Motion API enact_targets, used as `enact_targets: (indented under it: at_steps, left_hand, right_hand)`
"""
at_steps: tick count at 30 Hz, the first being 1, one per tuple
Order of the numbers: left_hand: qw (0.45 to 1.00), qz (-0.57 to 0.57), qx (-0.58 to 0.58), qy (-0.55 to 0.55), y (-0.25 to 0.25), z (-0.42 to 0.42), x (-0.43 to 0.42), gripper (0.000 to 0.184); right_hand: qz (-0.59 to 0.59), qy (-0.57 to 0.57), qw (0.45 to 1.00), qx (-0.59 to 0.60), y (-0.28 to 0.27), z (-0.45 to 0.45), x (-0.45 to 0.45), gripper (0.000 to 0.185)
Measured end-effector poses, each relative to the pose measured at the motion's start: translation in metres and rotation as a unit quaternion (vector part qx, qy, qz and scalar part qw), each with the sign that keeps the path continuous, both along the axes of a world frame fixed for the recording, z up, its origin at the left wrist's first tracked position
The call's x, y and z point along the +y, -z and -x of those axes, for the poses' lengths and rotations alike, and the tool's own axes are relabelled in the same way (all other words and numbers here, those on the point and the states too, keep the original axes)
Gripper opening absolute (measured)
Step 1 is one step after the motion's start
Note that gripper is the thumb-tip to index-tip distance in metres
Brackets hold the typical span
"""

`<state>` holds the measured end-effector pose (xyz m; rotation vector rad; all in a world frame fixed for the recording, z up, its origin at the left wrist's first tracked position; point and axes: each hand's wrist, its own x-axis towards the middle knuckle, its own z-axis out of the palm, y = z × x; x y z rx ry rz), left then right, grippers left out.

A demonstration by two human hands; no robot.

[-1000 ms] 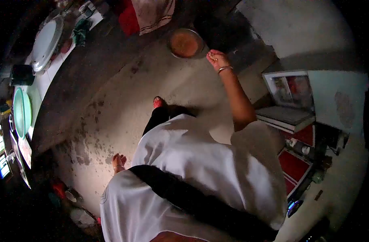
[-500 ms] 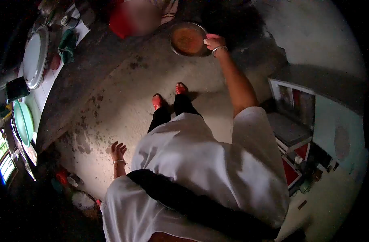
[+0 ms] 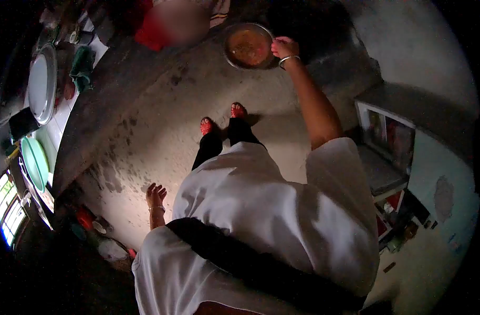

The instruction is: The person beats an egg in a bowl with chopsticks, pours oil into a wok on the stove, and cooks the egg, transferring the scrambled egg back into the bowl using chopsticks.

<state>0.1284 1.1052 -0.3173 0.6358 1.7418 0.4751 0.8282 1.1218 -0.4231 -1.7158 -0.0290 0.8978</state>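
Note:
Out in front, my right hand [image 3: 284, 47] is closed at the right rim of a round metal pan [image 3: 249, 46]. The pan has an orange-brown inside, and whether the fingers grip its rim or something small is too dim to tell. Low on the left, my left hand [image 3: 156, 195] hangs beside my body with its fingers apart, holding nothing. A bangle circles each wrist.
On the left, a tiled counter [image 3: 61, 113] bears a large pale plate [image 3: 42, 84], a green basin [image 3: 35, 164] and a green cloth [image 3: 82, 65]. A person in red [image 3: 150, 29] is beyond the pan. A glass-fronted cabinet [image 3: 387, 131] stands on the right.
Both my feet now stand side by side in view. My right hand has reached the pan's rim from just short of it. My left hand has turned slightly, fingers still apart.

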Motion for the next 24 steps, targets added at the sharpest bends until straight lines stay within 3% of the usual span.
enact_targets:
  at_steps: [3, 5, 7, 9, 10, 12, 13, 14, 15, 17, 18, 19, 20, 21, 22, 23, 24]
  left_hand:
    - [0.999, -0.005, 0.011, 0.045, -0.003, -0.019, 0.026, 0.032]
    - [0.998, -0.012, -0.003, 0.064, -0.008, -0.032, 0.039, 0.033]
    - [0.994, -0.026, 0.015, 0.104, 0.000, -0.034, 0.048, 0.035]
    - [0.987, -0.031, 0.007, 0.157, 0.011, -0.024, 0.063, 0.037]
    - [0.977, -0.035, -0.095, 0.188, 0.032, -0.001, 0.078, 0.040]
    - [0.965, -0.037, -0.096, 0.242, 0.081, 0.039, 0.107, 0.044]
    - [0.980, 0.008, 0.006, 0.200, 0.091, 0.031, 0.117, 0.043]
    - [0.980, -0.045, -0.066, 0.185, 0.110, 0.048, 0.128, 0.030]
    - [0.965, -0.014, -0.137, 0.224, 0.143, 0.069, 0.152, 0.020]
    - [0.877, -0.066, -0.053, 0.473, 0.171, 0.078, 0.211, 0.015]
    - [0.738, -0.164, 0.095, 0.647, 0.175, 0.070, 0.232, 0.015]
    - [0.545, -0.261, 0.230, 0.763, 0.180, 0.059, 0.251, 0.014]
    - [0.710, -0.104, 0.198, 0.668, 0.182, 0.046, 0.266, 0.014]
    - [0.778, -0.051, 0.171, 0.603, 0.181, 0.028, 0.272, 0.014]
    - [0.825, -0.015, 0.143, 0.546, 0.180, 0.008, 0.277, 0.014]
    - [0.830, -0.002, 0.132, 0.542, 0.181, -0.017, 0.283, 0.015]
    - [0.817, 0.000, 0.127, 0.563, 0.189, -0.040, 0.287, 0.015]
  right_hand:
    - [0.054, -0.010, 0.938, -0.343, -0.014, 0.008, 0.015, 0.020]
    - [0.127, -0.050, 0.876, -0.463, -0.029, -0.001, 0.018, 0.027]
    - [0.137, -0.156, 0.909, -0.362, -0.052, 0.004, 0.016, 0.048]
    - [0.152, -0.224, 0.917, -0.294, -0.057, 0.011, 0.011, 0.051]
    - [0.171, -0.215, 0.912, -0.305, -0.056, 0.016, 0.007, 0.053]
    - [0.215, -0.177, 0.904, -0.325, -0.054, 0.026, -0.008, 0.057]
    - [0.233, -0.150, 0.903, -0.329, -0.054, 0.031, -0.018, 0.058]
    - [0.250, -0.123, 0.903, -0.328, -0.058, 0.040, -0.030, 0.060]
    - [0.263, -0.092, 0.905, -0.322, -0.066, 0.047, -0.047, 0.062]
    - [0.276, -0.041, 0.913, -0.296, -0.083, 0.073, -0.083, 0.066]
    - [0.276, -0.026, 0.920, -0.277, -0.091, 0.091, -0.110, 0.063]
    - [0.275, -0.010, 0.926, -0.259, -0.099, 0.109, -0.137, 0.060]
    - [0.278, -0.006, 0.922, -0.270, -0.096, 0.132, -0.175, 0.058]
    - [0.300, -0.013, 0.922, -0.245, -0.063, 0.148, -0.214, 0.058]
    - [0.322, -0.021, 0.921, -0.220, -0.029, 0.164, -0.254, 0.058]
    - [0.362, 0.022, 0.901, -0.240, -0.017, 0.202, -0.295, 0.060]
    - [0.471, -0.048, 0.868, -0.150, 0.004, 0.225, -0.334, 0.060]
